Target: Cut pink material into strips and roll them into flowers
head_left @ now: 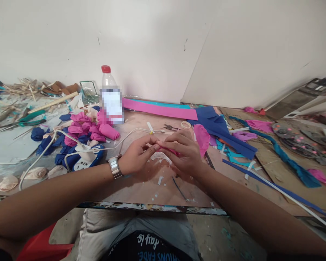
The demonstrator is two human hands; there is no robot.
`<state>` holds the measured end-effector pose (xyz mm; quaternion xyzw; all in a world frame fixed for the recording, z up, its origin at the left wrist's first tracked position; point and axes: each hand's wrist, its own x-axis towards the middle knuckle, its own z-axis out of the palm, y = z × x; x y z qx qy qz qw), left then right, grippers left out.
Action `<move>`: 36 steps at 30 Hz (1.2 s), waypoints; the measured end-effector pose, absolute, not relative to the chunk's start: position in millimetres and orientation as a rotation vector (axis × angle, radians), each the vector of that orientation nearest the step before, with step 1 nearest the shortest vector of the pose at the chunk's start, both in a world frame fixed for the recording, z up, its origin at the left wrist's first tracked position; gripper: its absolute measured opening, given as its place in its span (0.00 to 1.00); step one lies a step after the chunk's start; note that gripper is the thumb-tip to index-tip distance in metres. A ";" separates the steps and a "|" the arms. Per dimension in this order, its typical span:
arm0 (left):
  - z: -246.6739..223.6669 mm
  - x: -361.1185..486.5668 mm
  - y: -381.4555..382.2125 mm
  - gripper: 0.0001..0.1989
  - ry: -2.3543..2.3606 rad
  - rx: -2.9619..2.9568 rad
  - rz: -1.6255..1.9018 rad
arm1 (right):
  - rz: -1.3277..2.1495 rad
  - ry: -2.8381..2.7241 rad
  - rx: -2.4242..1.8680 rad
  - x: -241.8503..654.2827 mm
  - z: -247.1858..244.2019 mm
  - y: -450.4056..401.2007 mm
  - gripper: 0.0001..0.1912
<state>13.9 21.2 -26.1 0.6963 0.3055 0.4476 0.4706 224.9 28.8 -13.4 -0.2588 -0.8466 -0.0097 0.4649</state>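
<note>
Left hand (141, 154) and right hand (185, 151) meet above the pinkish-tan tabletop (119, 190), fingers curled, pinching a thin, gathered magenta fabric piece (172, 150) between them. Left of them: crumpled, rolled magenta fabric bundles (83, 127). Beyond: a flat, smooth pink strip (160, 109).

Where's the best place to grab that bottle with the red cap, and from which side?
I'd grip the clear bottle at its narrow upper part, just under the red cap, coming down from above. It stands upright, and that part is exposed, while a bright screen hides its lower body and pink fabric rolls crowd the near side.
</note>
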 end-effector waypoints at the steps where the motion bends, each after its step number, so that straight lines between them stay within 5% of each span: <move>1: -26.2 13.8 21.3 0.20 0.746 1.691 1.099 | -0.020 -2.072 -0.647 224.8 -13.5 28.7 0.07; 16: -30.5 14.9 27.6 0.20 0.679 1.431 1.136 | 0.048 -1.986 -0.681 222.1 -11.9 27.8 0.01; 36: -34.6 12.4 30.6 0.15 0.699 1.531 1.139 | 0.074 -2.009 -0.626 221.0 -11.4 27.5 0.04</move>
